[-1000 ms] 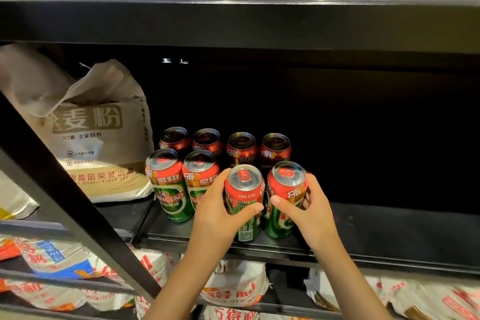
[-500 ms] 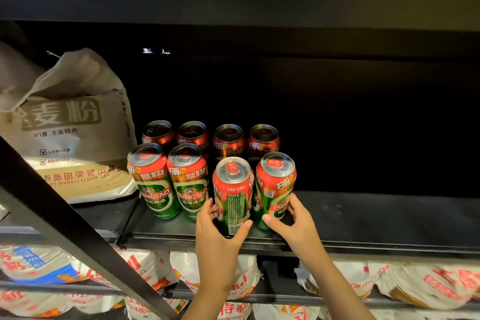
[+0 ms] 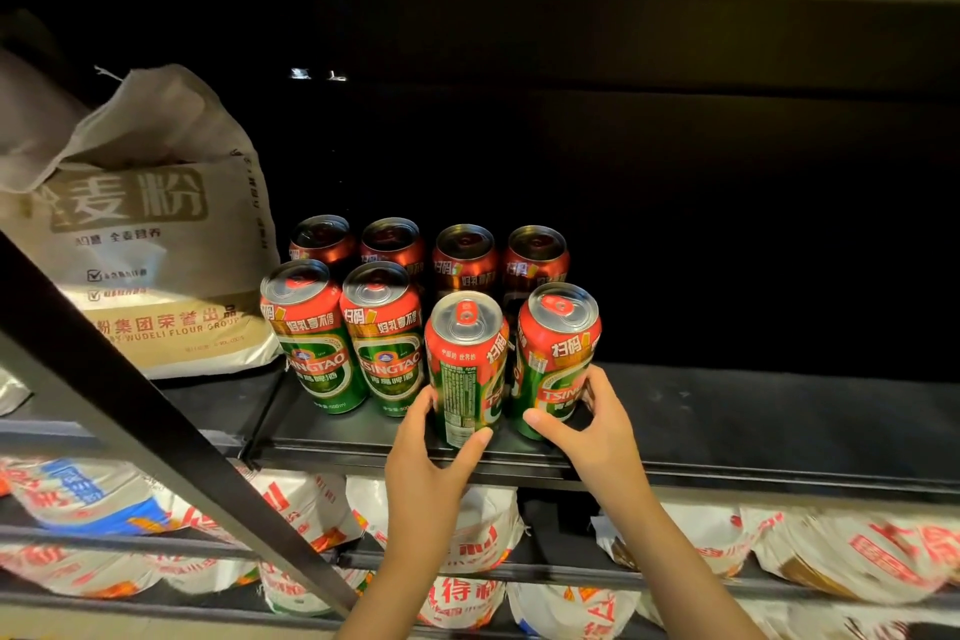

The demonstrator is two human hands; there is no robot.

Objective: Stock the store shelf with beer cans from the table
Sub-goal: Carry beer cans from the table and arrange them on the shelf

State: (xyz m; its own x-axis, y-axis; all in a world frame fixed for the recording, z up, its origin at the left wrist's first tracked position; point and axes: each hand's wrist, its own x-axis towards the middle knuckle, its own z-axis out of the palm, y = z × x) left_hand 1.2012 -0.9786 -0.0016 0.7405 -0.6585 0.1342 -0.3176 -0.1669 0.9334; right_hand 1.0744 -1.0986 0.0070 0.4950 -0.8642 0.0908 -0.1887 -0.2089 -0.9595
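1. Red-and-green aluminium sits under both our hands: our left hand (image 3: 426, 457) curls round the base of the third front can (image 3: 466, 369), thumb on its right side, fingers on its left, and our right hand (image 3: 592, 424) grips the base of the fourth front can (image 3: 558, 359) the same way.
2. We hold them low, we judge, so the 2 cans can be slid upright into line — both stand on the shelf (image 3: 727, 437), a little nearer its front lip than their neighbours.
3. Left of them, the 2 placed front cans (image 3: 348, 338) face label-out, reading "TSINGTAO"; ours are turned, the third showing small print, the fourth only "TSIN".
4. Behind stand 4 back-row cans (image 3: 431, 250) in shadow, so this makes a 2-row block of 8.
5. Further left, a flour sack (image 3: 150, 244) reads "WUDELI FLOUR GROUP" — kept apart by a divider.
6. Below lie red-printed bags (image 3: 467, 525); their writing is blurred.
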